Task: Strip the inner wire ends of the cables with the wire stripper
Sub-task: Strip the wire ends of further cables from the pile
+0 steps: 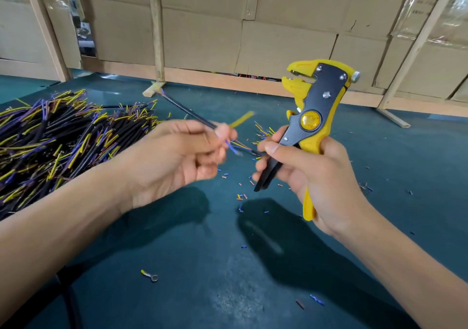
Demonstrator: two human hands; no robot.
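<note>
My left hand point(177, 156) pinches a short black cable point(188, 112) between thumb and fingers, above the table. The cable slants up and away to the left; its yellow and blue inner wires point(231, 146) stick out past my fingertips, blurred. My right hand point(311, 174) grips the handles of a yellow and black wire stripper point(317, 106), held upright with its jaws at the top, facing left and slightly parted. Nothing sits in the jaws. The cable's wire ends are a short way left of the stripper's handles.
A big heap of black cables point(55, 136) with yellow and purple wire ends lies at the left on the teal table mat point(202, 265). Small bits of coloured insulation point(240, 198) are scattered between my hands. A ring terminal point(150, 275) lies nearer me. Cardboard panels point(278, 25) and wooden posts stand behind.
</note>
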